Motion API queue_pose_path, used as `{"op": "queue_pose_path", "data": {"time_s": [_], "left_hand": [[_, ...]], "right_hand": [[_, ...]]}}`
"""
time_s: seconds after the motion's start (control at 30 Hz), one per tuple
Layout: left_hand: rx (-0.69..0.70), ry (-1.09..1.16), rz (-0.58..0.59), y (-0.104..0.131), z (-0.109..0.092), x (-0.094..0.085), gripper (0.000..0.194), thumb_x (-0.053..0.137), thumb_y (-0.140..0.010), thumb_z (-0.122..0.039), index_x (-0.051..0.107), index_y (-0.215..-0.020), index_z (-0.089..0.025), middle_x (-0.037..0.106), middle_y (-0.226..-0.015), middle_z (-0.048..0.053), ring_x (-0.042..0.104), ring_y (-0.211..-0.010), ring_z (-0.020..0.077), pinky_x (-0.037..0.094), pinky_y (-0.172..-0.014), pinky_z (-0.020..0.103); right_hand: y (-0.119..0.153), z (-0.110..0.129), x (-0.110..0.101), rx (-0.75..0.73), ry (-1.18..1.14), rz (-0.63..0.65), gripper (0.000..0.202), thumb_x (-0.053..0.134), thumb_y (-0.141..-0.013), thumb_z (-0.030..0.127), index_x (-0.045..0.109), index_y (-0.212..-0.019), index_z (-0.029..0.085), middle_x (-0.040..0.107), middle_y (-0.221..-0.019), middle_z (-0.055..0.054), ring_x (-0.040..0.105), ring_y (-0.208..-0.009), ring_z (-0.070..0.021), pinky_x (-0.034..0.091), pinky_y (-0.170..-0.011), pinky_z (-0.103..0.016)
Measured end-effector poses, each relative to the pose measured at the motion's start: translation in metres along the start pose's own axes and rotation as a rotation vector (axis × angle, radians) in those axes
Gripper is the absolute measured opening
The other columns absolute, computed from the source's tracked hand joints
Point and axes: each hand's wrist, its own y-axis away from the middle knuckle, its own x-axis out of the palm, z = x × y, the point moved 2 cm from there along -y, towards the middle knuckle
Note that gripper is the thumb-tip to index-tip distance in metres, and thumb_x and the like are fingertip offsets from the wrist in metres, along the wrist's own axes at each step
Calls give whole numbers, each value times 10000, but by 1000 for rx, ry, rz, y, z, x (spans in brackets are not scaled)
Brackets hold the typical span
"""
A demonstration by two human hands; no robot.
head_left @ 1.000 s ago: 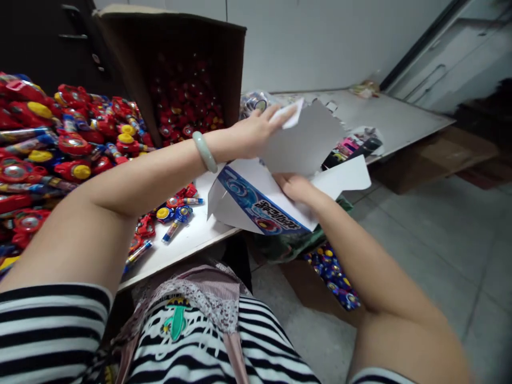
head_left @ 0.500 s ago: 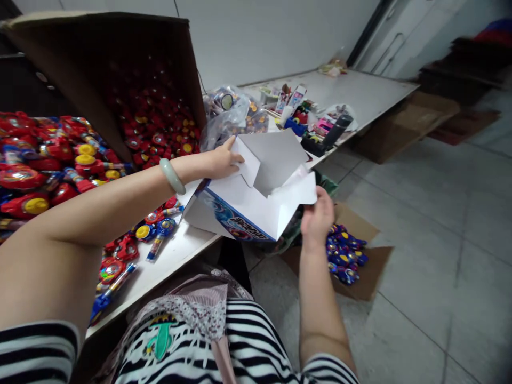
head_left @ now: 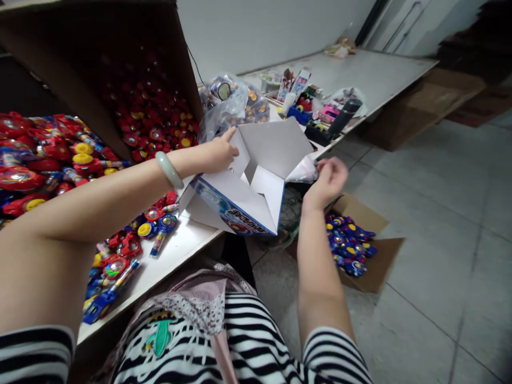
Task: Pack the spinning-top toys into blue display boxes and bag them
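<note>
An unclosed printed box [head_left: 228, 205] with a white inside and blue printed front tilts at the table edge, its flaps standing at several angles. My left hand [head_left: 220, 153] grips its left flap, index finger stretched along the edge and the other fingers curled. Just off the box's right corner is my right hand [head_left: 327, 181], fingers curled together at the end of a clear plastic bag [head_left: 303, 170]. Part of the bag is hidden behind the box. Red and blue toys [head_left: 160, 229] with clear tubes lie on the table left of the box.
A large carton [head_left: 188, 69] of red toys lies on its side at the left, beside a heap of toys [head_left: 52, 160]. Behind the box are a plastic bag of toys [head_left: 256, 109] and a black cylinder [head_left: 346, 114]. On the floor stands a carton [head_left: 390, 261] of blue toys.
My right hand has left the box's right flap and moved up and right to the plastic bag. That flap now slants inward. My left hand stays on the box.
</note>
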Motion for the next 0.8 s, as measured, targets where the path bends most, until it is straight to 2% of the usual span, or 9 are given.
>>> {"op": "queue_pose_path", "data": {"time_s": [0.07, 0.13, 0.27, 0.37, 0.43, 0.6, 0.67, 0.73, 0.8], "left_hand": [[-36, 94, -41, 4, 5, 0, 572, 475, -851, -231, 540, -1417, -180, 174, -1669, 93, 512, -1363, 272, 351, -1199, 349], [-84, 159, -98, 7, 9, 1, 681, 487, -833, -190, 405, -1508, -164, 138, -1673, 136, 413, -1447, 293, 351, -1202, 367], [-94, 262, -174, -6, 17, 14, 761, 512, -795, -113, 310, -1528, -95, 240, -1622, 209, 327, -1496, 314, 320, -1227, 419], [-36, 359, -288, -22, 25, 20, 691, 547, -786, -91, 408, -1463, -120, 393, -1546, 178, 392, -1457, 294, 338, -1220, 420], [-2, 438, -433, -18, 27, 16, 589, 583, -812, -119, 480, -1391, -145, 503, -1455, 153, 472, -1387, 277, 384, -1186, 423], [181, 679, -1030, 93, -8, 6, 279, 616, -903, -205, 606, -1179, -245, 643, -1152, 66, 625, -1100, 201, 521, -982, 357], [314, 869, -923, 140, -29, 28, 160, 628, -902, -181, 637, -1049, -243, 654, -887, 19, 647, -848, 150, 550, -785, 292], [73, 1119, -539, 158, -40, 69, 90, 674, -885, -201, 635, -966, -207, 653, -829, 14, 643, -769, 133, 539, -711, 267], [-176, 1368, -368, 150, -41, 110, 293, 824, -750, -277, 608, -921, -179, 661, -880, 23, 653, -817, 146, 543, -756, 282]], "right_hand": [[-47, -5, 10, 101, -10, 128, 718, 108, -1018, 576, 616, -1248, 125, 634, -1303, -194, 619, -1103, -151, 502, -941, -381], [-67, 2, 28, 82, -43, 515, 702, 196, -1010, 604, 642, -1208, 99, 698, -1179, -172, 640, -1027, -123, 491, -901, -344], [-7, 39, 60, -161, 172, 1117, 725, 685, -837, 506, 483, -1476, 229, 471, -1527, -154, 466, -1398, -316, 435, -1082, -500], [47, 55, 68, -218, 480, 1024, 1017, 766, -767, 391, 209, -1610, 275, 18, -1697, -136, 81, -1537, -462, 220, -1170, -688], [56, 58, 68, -233, 519, 1053, 1048, 747, -779, 375, 129, -1623, 293, -63, -1698, -113, 12, -1539, -470, 181, -1176, -705], [19, 50, 65, -286, 310, 1127, 722, 627, -860, 493, 402, -1517, 295, 328, -1613, -107, 250, -1512, -373, 239, -1208, -611], [10, 48, 70, -274, 228, 1017, 741, 680, -815, 495, 447, -1466, 229, 451, -1512, -139, 385, -1440, -344, 294, -1203, -544], [9, 45, 80, -265, 156, 970, 907, 764, -736, 482, 372, -1499, 189, 427, -1522, -157, 400, -1429, -334, 309, -1204, -503], [12, 42, 93, -267, 124, 1014, 1076, 813, -684, 487, 256, -1557, 193, 339, -1586, -170, 332, -1473, -348, 275, -1219, -514]]}}
